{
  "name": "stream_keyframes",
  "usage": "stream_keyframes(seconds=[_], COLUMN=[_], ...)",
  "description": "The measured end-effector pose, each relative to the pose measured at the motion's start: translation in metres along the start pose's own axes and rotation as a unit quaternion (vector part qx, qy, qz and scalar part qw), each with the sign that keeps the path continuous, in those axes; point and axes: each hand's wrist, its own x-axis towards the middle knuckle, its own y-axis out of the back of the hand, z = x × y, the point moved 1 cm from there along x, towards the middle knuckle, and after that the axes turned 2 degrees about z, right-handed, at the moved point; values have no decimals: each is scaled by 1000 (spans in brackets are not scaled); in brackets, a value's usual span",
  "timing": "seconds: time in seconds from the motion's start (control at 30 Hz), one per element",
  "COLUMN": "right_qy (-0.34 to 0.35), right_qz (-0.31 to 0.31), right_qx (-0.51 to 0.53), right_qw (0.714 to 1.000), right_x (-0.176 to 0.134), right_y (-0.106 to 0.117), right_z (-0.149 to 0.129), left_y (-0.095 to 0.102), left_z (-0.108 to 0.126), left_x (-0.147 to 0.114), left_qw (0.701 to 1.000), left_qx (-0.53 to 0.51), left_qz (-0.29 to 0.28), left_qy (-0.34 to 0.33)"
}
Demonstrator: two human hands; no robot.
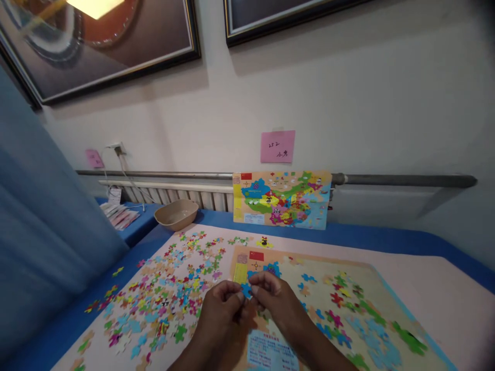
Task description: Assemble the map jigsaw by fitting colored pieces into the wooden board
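Observation:
Above the left part of a partly assembled map jigsaw (309, 304), my left hand (226, 304) and my right hand (274, 296) are close together, fingers closed in a pinch. Between their fingertips is a small blue puzzle piece (246, 290), partly covered by the fingers. Joined blue pieces (273, 269) lie just beyond my right hand, close to a printed red flag (256, 256). Under my wrists shows a light-blue text panel (270, 350). Left of my left hand spreads a heap of loose puzzle pieces (166, 293) in many colours.
A colourful reference map (282, 201) leans against the wall pipe at the back. Behind the loose pieces stands a beige bowl (177, 215). A blue curtain (50, 206) hangs at the left. Pink paper (444, 293) covers the blue table, with more puzzle clusters (373, 340) at right.

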Motion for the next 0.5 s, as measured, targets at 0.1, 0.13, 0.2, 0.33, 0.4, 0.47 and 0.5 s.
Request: stream_keyframes(seconds=[0.1, 0.13, 0.2, 0.33, 0.4, 0.47, 0.5], right_qy=[7, 25, 76, 97, 66, 43, 43], right_qz=[3, 24, 90, 173, 157, 150, 148], right_qx=[-22, -34, -66, -143, -173, -204, -233], right_qw=[1000, 999, 991, 970, 970, 966, 960], right_x=[-5, -6, -11, -30, -40, -48, -51], right_y=[15, 27, 59, 120, 135, 141, 142], right_z=[-9, -18, -38, -54, -41, -24, -17], left_y=[7, 9, 15, 20, 19, 19, 19], left_z=[2, 3, 5, 2, -3, -8, -11], left_x=[-2, -2, -1, -1, -3, -5, -6], left_qw=[1000, 1000, 1000, 999, 999, 997, 997], left_qx=[9, 13, 22, 34, 45, 65, 77], left_qz=[14, 17, 20, 14, 17, 24, 25], left_qy=[4, 6, 9, 23, 25, 19, 12])
